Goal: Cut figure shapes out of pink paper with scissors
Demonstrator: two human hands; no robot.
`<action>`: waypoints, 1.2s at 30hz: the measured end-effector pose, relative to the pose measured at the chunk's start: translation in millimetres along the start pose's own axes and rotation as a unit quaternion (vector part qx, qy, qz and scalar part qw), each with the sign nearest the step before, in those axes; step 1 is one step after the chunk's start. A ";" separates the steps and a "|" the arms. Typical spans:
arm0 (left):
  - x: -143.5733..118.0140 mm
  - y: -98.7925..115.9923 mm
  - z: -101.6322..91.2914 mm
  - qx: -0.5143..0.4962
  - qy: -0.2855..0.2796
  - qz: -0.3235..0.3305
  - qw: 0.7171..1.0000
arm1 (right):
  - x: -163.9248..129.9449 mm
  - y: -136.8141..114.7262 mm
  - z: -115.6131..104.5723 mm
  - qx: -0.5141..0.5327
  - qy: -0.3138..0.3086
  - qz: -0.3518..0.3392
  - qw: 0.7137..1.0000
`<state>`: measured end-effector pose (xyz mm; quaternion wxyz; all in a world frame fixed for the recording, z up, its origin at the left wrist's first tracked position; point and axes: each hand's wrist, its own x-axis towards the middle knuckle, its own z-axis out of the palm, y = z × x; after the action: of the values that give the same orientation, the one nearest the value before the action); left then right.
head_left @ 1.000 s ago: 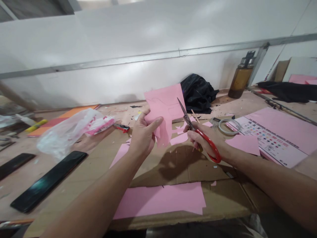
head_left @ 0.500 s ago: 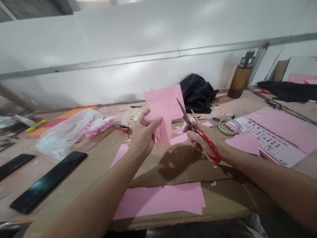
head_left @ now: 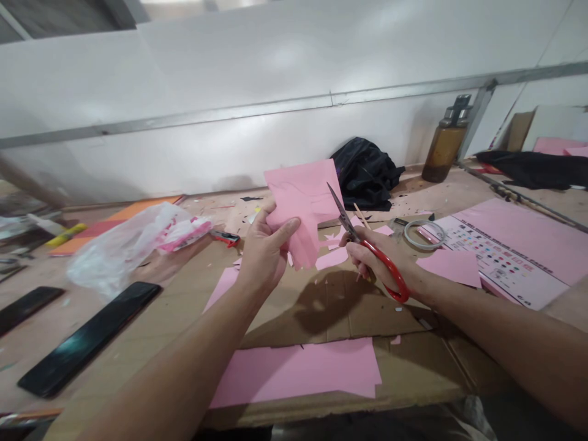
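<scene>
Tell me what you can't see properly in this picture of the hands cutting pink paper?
- Head view: left hand covers the lower left of the pink paper.
- Right hand hides part of the scissors handles.
- Print on the pink chart is too small to read.
- Black phone is cut off by the left edge.

pink paper sheet (head_left: 304, 199): partly cut, jagged lower edge, held upright above the cardboard, pinched at its left edge. scissors (head_left: 367, 245): red-handled, metal blades pointed up and away, tips lay just beside the sheet's right edge, gripped by the handles.
</scene>
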<state>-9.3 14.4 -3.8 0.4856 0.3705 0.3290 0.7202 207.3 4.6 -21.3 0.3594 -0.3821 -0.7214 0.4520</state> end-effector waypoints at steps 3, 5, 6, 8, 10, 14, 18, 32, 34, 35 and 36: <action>1.4 -0.3 0.0 -0.016 0.015 -0.018 1.000 | -0.1 1.3 0.2 0.002 -0.002 -0.003 1.000; 2.6 -0.6 -0.5 -0.019 0.028 -0.030 0.999 | -0.2 2.9 0.8 0.003 -0.003 0.002 1.000; 3.2 -0.7 -0.8 -0.020 0.031 -0.033 0.999 | -0.2 3.6 1.2 0.007 -0.006 0.006 1.000; 3.7 -0.7 -1.3 -0.024 0.031 -0.035 0.999 | -0.3 4.2 1.9 0.016 -0.014 0.012 1.000; 3.5 -0.3 -1.5 -0.029 0.029 -0.033 0.999 | -0.3 3.8 2.1 0.016 -0.018 0.012 1.000; 2.1 0.7 -1.0 -0.023 0.020 -0.022 0.999 | -0.1 3.1 1.2 0.001 -0.021 0.005 1.000; 2.1 1.0 -0.9 -0.020 0.016 -0.015 1.000 | 0.3 4.7 0.3 -0.001 -0.022 0.006 1.000; 3.2 3.0 -1.8 0.006 0.027 0.000 1.000 | -0.8 3.2 0.3 0.006 -0.024 0.029 0.999; 3.6 2.4 -2.5 0.009 0.029 0.002 1.000 | -1.1 2.1 -0.3 0.001 -0.028 0.035 0.999; 3.7 2.0 -2.8 0.012 0.030 0.002 0.999 | -1.2 1.7 -0.6 -0.003 -0.028 0.033 0.999; 3.8 1.7 -2.9 0.013 0.030 0.002 0.999 | -1.2 1.3 -0.8 -0.007 -0.029 0.030 0.999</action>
<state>-13.5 17.1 -3.0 0.4693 0.3552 0.3520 0.7278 208.8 4.3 -22.5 0.3223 -0.3928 -0.7231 0.4680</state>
